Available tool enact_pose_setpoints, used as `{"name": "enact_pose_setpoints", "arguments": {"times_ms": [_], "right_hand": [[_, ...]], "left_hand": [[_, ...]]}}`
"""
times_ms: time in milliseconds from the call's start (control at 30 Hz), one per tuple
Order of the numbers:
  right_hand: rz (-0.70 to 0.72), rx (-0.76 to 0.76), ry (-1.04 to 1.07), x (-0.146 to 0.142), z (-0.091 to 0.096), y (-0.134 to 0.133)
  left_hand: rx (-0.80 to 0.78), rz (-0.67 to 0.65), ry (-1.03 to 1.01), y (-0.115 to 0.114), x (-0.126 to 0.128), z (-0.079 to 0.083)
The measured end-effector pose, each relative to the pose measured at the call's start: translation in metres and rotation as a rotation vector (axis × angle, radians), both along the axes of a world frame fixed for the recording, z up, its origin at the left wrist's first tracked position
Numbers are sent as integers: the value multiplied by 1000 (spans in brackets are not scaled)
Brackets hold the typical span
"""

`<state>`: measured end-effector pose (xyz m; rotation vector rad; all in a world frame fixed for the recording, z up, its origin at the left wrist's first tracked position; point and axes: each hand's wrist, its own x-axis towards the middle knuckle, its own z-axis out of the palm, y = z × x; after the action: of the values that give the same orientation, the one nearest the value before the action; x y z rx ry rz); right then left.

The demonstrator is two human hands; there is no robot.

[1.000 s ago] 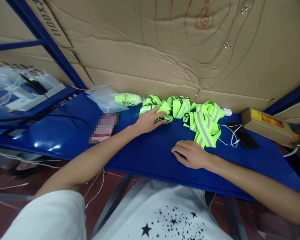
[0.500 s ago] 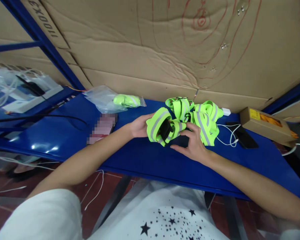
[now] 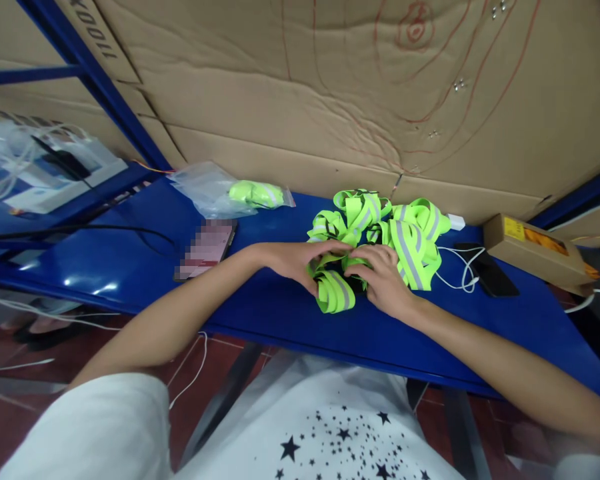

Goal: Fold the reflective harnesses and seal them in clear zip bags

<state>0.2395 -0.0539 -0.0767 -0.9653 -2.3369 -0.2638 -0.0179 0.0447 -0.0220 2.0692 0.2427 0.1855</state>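
Strap bundle [image 3: 336, 293] nearer, hands [image 3: 383, 277] closer together

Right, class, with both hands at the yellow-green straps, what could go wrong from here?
The front strap, between the left hand and right hand, could tangle with the loose straps close by. Those might also snag the white cable beside them. The pink-screened phone lies near the left forearm, so it might get nudged.
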Motion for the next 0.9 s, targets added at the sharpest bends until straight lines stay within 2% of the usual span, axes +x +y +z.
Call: {"name": "enact_pose_setpoints", "arguments": {"times_ms": [100,167,233,300,400,500,567,633,767,833,900], "right_hand": [[101,-30,43,1,4,2],[175,-26,69,0,8,0],[231,-18,75,-2,12,-4],[252,-6,63,-5,15,-8],[260,30,34,-7,16,-10],[254,-4,2,-7,14,-8],[229,-52,-17,-7,13,-7],[200,-65,-38,-8,13,-7],[161,24,-64,-9,12,-8],[143,73,-39,-10,12,-8],[115,102,-9,-10,12,-8]], "left_hand": [[258,73,63,-4,-6,14],[431,257,-31,-2,-9,16],[657,432,-139,5,-10,10],[820,448,-118,12,-8,-1],[841,360,58,18,-3,-19],[814,392,97,19,1,-28],[782,490,2,21,3,-29],[658,660,-139,27,3,-27],[130,1011,-400,45,2,-26],[-110,1117,-495,52,2,-27],[-265,1175,-561,56,1,-28]]}}
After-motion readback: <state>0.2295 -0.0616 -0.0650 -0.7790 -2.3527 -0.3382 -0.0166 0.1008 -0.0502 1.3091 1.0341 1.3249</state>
